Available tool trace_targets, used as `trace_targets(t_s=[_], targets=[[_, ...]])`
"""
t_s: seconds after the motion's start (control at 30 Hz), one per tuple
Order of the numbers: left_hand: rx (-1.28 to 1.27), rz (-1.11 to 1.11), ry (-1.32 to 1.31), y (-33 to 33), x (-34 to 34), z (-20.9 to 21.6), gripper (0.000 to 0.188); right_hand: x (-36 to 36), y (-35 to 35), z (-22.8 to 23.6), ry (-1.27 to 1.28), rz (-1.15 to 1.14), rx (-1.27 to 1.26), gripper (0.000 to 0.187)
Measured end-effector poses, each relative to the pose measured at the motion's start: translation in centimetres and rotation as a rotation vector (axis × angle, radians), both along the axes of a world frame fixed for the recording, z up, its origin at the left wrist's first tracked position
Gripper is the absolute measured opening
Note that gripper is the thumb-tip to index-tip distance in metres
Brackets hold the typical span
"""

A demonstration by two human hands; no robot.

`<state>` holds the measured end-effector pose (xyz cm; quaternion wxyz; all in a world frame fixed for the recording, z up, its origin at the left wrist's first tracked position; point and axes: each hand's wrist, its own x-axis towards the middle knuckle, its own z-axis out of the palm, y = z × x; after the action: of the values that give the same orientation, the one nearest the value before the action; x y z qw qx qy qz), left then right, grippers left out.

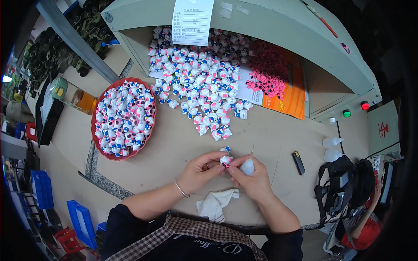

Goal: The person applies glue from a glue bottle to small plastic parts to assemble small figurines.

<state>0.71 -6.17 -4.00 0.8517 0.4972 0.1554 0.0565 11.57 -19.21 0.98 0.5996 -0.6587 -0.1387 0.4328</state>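
Note:
My left hand [201,170] pinches a small white toy figure [225,160] with pink and blue parts, held above the tan table. My right hand [252,176] touches the same figure with its fingertips and grips a small white squeeze bottle [248,166] with a thin needle tip pointing up. A silver bangle sits on my left wrist. A big pile of the same figures [198,74] lies further back, spilling out from under a pale green hood. A red bowl [95,114] to the left is full of them.
A crumpled white cloth [215,203] lies near my wrists. A black lighter [298,162] and two white bottles [332,148] are at the right. Pink pieces [267,71] lie on an orange sheet [292,102]. Another person in red sits lower right. Blue crates stand lower left.

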Motion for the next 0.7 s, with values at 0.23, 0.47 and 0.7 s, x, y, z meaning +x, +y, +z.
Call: trace_targets(t_s=[0.23, 0.47, 0.7], targets=[[0.075, -0.02, 0.007, 0.1, -0.3, 0.4, 0.035, -0.5, 0.4, -0.5, -0.036, -0.03, -0.119, 0.011], [0.05, -0.042, 0.039, 0.7, 0.2, 0.1, 0.033, -0.6, 0.5, -1.9, -0.092, -0.042, -0.064, 0.014], [-0.137, -0.04, 0.075, 0.6, 0.1, 0.3, 0.032, 0.0, 0.1, -2.3, -0.288, 0.034, 0.04, 0.016]])
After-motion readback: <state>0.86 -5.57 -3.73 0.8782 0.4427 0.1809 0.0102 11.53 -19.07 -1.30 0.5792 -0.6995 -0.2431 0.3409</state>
